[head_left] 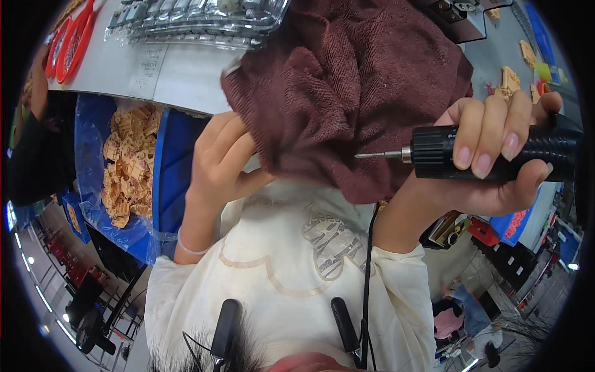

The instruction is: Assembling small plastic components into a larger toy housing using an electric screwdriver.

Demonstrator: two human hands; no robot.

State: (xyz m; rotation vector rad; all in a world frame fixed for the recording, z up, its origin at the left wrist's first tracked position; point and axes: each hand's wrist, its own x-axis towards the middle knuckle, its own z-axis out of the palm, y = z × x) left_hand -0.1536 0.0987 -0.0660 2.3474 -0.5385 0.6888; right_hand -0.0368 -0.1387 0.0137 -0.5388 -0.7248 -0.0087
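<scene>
A dark reddish-brown towel lies bunched over the table's near edge and hangs toward my shirt. My left hand is at its left edge, fingers bent and thumb against the cloth; the fingertips are partly hidden by it. My right hand is wrapped round a black electric screwdriver, held roughly level in front of the towel's right side. Its thin metal bit points left across the towel. A black cord runs down in front of my shirt.
Left of me stands a blue bin of tan plastic parts. Clear plastic trays with grey pieces and red-handled scissors lie on the table. A metal fixture and several tan parts sit right.
</scene>
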